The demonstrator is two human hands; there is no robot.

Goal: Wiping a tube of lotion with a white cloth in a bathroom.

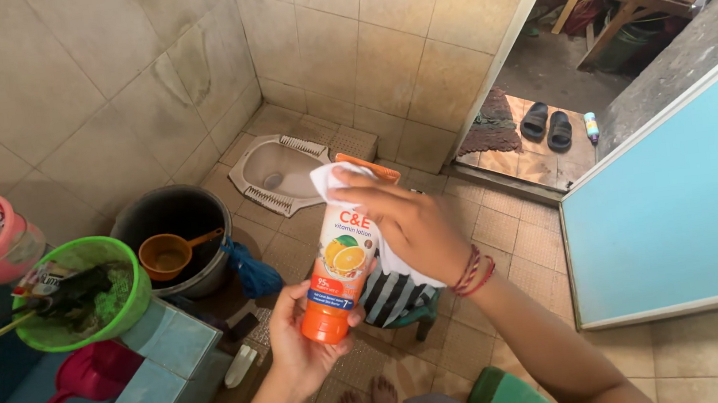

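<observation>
Lotion tube (336, 266), orange and white, clasped at its cap end by left hand (301, 341); right hand (410, 223) presses white cloth (332, 180) against its upper end, grip closed.

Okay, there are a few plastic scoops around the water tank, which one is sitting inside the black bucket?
The orange scoop sits inside the black bucket. The red scoop lies lower left in the tiled water tank.
</observation>
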